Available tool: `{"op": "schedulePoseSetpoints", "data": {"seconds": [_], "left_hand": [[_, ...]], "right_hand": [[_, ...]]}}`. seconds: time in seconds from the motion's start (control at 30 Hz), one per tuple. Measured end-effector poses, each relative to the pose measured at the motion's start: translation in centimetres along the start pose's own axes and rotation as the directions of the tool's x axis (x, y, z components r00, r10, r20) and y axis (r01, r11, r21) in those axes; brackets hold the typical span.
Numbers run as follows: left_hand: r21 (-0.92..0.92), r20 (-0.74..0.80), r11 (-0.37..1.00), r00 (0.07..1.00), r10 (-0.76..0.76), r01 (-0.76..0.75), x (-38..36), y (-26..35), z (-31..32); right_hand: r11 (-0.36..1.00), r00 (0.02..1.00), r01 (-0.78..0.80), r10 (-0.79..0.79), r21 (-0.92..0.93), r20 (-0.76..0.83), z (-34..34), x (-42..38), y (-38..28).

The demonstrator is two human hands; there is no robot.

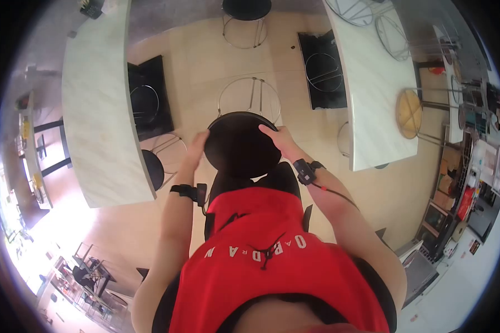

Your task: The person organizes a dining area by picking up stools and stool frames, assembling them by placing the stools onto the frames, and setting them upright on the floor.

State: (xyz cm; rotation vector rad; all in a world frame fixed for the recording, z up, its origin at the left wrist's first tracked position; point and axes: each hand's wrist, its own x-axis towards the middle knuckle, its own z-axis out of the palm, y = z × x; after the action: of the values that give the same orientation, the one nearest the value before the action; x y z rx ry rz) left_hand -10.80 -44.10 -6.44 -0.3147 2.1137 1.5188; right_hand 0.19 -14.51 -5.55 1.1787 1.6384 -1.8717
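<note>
A stool with a round black seat (243, 145) is between my two hands in front of my thighs. Its thin metal legs and ring (250, 79) show beyond the seat's far edge. My left hand (197, 145) is wrapped on the left rim, its fingers mostly hidden beneath the edge. On the right rim is my right hand (280, 140), the thumb lying over the top of the seat and the other fingers out of sight below it. Each wrist wears a strapped-on black device.
Long marble-patterned tables stand at left (97, 111) and right (379, 111). A black-seated stool (153, 169) sits by the left table; another stool (247, 8) stands straight ahead. Stools with metal rings rest on the right table, near a yellow round seat (409, 114). Shelves line the far right.
</note>
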Motion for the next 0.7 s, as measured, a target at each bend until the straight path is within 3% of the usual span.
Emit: {"op": "schedulePoseSetpoints", "data": {"seconds": [0.03, 0.07, 0.17, 0.3, 0.37, 0.4, 0.43, 0.47, 0.57, 0.63, 0.7], "left_hand": [[0.120, 0.012, 0.990, 0.997, -0.073, 0.071, -1.3, 0.5, 2.7], [0.243, 0.020, 0.960, 0.989, -0.146, 0.136, -1.5, 0.5, 4.5], [0.187, 0.147, 0.933, 0.930, -0.337, 0.308, 5.1, -4.2, 8.0], [0.183, 0.168, 0.925, 0.917, -0.362, 0.332, 9.6, -8.1, 11.2], [0.300, 0.075, 0.913, 0.948, -0.310, 0.275, 11.4, -10.0, 13.5], [0.306, 0.090, 0.909, 0.942, -0.324, 0.283, 12.0, -10.8, 14.6], [0.243, 0.083, 0.911, 0.928, -0.362, 0.333, 11.9, -11.8, 15.3], [0.176, 0.080, 0.910, 0.915, -0.394, 0.377, 12.6, -12.6, 15.9], [0.277, 0.027, 0.848, 0.878, -0.478, 0.453, 14.3, -15.1, 17.6], [0.338, -0.001, 0.843, 0.896, -0.445, 0.419, 15.1, -19.1, 18.1], [0.406, -0.024, 0.833, 0.916, -0.400, 0.374, 16.0, -19.4, 18.4]], "right_hand": [[0.993, 0.999, -0.034, 0.037, 0.117, -0.020, -0.2, 2.1, 1.5], [0.993, 0.999, -0.039, 0.042, 0.113, -0.018, -0.4, 4.3, 3.0], [0.994, 0.998, -0.058, 0.061, 0.088, -0.035, -3.1, 9.6, 7.3], [0.975, 0.993, -0.100, 0.111, 0.201, -0.044, -4.0, 14.3, 10.3], [0.970, 0.989, -0.126, 0.140, 0.209, -0.051, -4.9, 18.2, 14.0], [0.973, 0.970, -0.159, 0.186, 0.170, -0.156, -5.1, 21.1, 18.7], [0.971, 0.938, -0.198, 0.227, 0.132, -0.261, -5.4, 20.4, 18.7], [0.973, 0.959, -0.228, 0.228, 0.019, -0.167, -6.6, 19.9, 18.2], [0.964, 0.946, -0.251, 0.227, -0.084, -0.231, -7.1, 20.5, 19.8], [0.970, 0.949, -0.244, 0.241, 0.009, -0.202, -7.8, 20.4, 20.1], [0.947, 0.959, -0.283, 0.276, 0.153, 0.065, -8.8, 20.1, 19.6]]}}
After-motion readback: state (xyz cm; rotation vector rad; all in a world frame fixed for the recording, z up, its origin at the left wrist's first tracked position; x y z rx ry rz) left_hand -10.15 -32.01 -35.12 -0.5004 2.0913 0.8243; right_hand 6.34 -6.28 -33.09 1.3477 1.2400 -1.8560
